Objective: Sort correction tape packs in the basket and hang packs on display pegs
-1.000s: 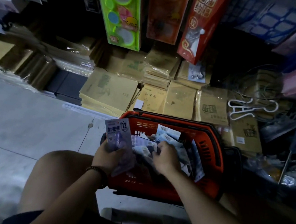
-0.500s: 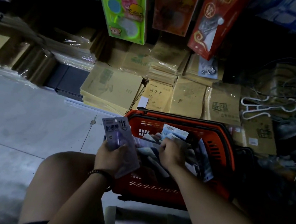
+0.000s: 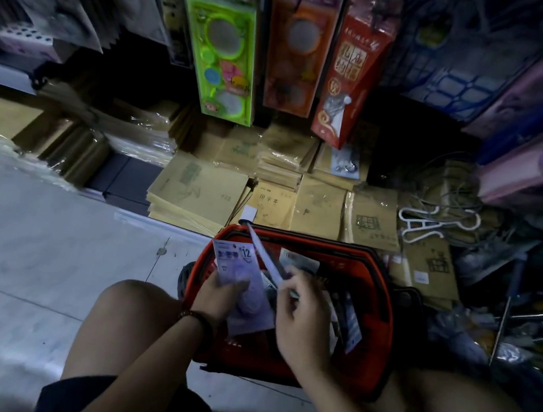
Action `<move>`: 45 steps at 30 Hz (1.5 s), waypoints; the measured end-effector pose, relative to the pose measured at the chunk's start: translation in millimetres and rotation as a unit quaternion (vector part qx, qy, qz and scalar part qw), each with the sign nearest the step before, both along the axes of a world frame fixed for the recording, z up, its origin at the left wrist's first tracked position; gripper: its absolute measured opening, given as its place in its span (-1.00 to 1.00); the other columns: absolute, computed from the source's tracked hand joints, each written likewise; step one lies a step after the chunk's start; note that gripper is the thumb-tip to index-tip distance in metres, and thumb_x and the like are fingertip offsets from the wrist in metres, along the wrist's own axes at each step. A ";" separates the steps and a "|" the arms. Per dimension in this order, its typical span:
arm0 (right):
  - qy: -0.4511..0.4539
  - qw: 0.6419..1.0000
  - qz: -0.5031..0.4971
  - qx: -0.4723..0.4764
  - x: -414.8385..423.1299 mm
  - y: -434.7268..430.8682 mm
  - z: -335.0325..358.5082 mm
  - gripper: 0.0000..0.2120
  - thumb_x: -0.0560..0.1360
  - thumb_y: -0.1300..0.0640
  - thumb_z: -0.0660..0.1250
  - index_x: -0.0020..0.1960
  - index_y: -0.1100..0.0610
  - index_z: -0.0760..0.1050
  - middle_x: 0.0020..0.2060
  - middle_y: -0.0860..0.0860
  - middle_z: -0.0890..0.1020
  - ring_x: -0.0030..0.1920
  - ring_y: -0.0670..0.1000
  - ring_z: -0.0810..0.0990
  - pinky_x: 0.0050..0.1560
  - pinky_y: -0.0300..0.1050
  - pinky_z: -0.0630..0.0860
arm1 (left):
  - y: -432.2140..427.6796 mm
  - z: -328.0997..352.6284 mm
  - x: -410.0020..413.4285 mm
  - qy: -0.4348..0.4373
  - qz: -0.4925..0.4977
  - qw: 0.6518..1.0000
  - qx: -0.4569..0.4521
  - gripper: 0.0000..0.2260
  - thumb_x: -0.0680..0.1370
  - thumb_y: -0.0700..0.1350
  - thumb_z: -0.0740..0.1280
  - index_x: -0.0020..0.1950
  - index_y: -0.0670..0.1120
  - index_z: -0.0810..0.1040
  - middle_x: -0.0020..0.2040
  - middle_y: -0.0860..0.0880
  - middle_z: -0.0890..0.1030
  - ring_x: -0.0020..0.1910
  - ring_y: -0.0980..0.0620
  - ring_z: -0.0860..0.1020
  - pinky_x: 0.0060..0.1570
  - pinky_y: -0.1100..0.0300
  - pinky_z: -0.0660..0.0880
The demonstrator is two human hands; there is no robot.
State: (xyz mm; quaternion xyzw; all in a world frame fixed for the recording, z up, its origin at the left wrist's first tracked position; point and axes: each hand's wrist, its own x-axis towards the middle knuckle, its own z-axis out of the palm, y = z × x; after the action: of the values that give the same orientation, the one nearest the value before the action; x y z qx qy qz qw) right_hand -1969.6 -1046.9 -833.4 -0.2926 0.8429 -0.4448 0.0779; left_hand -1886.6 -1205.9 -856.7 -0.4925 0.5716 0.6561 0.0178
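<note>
A red plastic basket (image 3: 380, 289) stands on the floor between my knees, with several correction tape packs (image 3: 350, 316) lying loose inside. My left hand (image 3: 221, 298) grips a small stack of purple-white packs (image 3: 238, 263) over the basket's left rim, thumb across the front card. My right hand (image 3: 303, 317) pinches one more pack (image 3: 265, 257) by its lower end; it is lifted out of the basket, seen edge-on and tilted up to the left, next to the stack.
Stacks of brown exercise books (image 3: 196, 192) lie on the low shelf just beyond the basket. Green (image 3: 222, 40), orange and red packaged goods hang above. A white hanger (image 3: 433, 223) and cables lie at right. Pale tiled floor (image 3: 31, 260) spreads to the left.
My right hand came up out of the basket's pile with one pack and brought it toward the stack in my left hand. The view tilted slightly.
</note>
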 end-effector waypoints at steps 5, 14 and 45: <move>0.096 0.989 0.113 0.023 28.7 8.2 -2.2 -0.87 0.71 0.11 0.28 0.03 0.11 0.55 0.46 -0.04 0.51 0.48 -0.08 0.46 0.37 -0.07 0.52 | 10.3 12.3 2.1 0.110 0.066 0.987 0.097 -0.46 0.56 0.33 0.42 0.26 -0.10 0.66 0.12 -0.22 0.77 0.13 -0.27 0.74 0.23 -0.21 0.62; 0.119 0.976 0.181 -0.001 35.2 25.9 22.0 -0.92 0.58 0.06 0.42 0.01 0.06 0.58 0.47 -0.08 0.50 0.56 -0.06 0.37 0.47 0.01 0.42 | 16.3 26.2 16.4 0.209 0.110 0.965 0.111 -0.71 0.66 -0.19 0.41 0.39 -0.11 0.60 0.30 -0.29 0.69 0.30 -0.39 0.64 0.36 -0.43 0.51; 0.255 0.953 -0.148 -0.072 -144.0 85.6 339.1 -0.25 0.44 -0.09 0.51 0.58 -0.19 0.36 0.28 -0.14 0.47 0.28 -0.04 0.53 0.10 -0.13 0.51 | 56.6 375.3 -146.9 0.375 -0.159 0.906 -0.112 -0.76 0.58 -0.26 0.50 0.24 -0.15 0.68 0.12 -0.19 0.78 0.15 -0.27 0.74 0.26 -0.29 0.63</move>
State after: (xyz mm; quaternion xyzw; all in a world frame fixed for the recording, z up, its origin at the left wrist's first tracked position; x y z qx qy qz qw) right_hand -2113.6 -961.3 -494.4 -0.2725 0.8346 -0.4212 -0.2273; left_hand -2033.5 -1149.2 -481.4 -0.1109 0.6768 0.7123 -0.1490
